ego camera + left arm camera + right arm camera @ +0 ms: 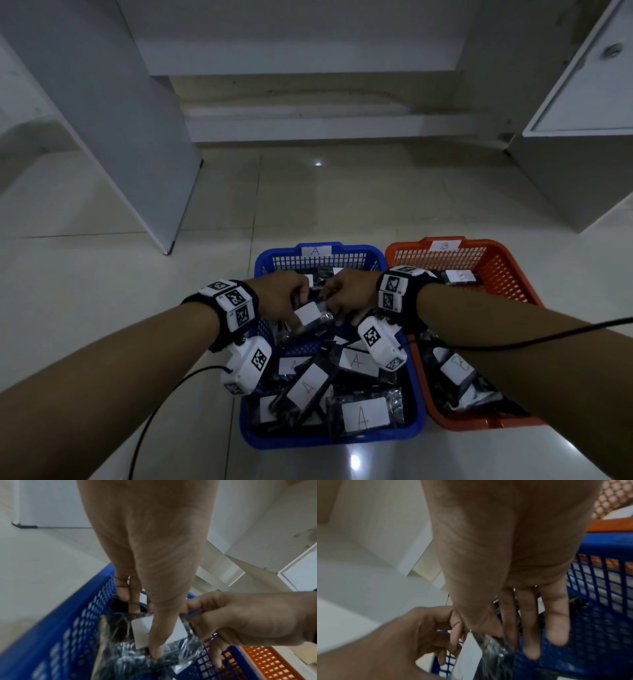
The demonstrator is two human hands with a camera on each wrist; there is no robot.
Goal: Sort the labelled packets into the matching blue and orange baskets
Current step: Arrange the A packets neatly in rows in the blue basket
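Both hands hold one clear packet (313, 317) of dark parts with a white label above the blue basket (308, 442) marked A. My left hand (298, 308) grips its left side, thumb on the label (140, 632) and fingers behind. My right hand (334, 308) pinches the packet's right edge (488, 655) between thumb and forefinger, with its other fingers straight. No letter shows on this label. The orange basket (507, 267), marked B, stands to the right, touching the blue one. Several A packets (364, 413) lie in the blue basket, and a B packet (457, 370) in the orange.
Both baskets sit on a glossy tiled floor (137, 274). A white upright panel (120, 137) stands at the back left and a white cabinet (582, 137) at the back right. Black cables (161, 404) trail from the wrist cameras.
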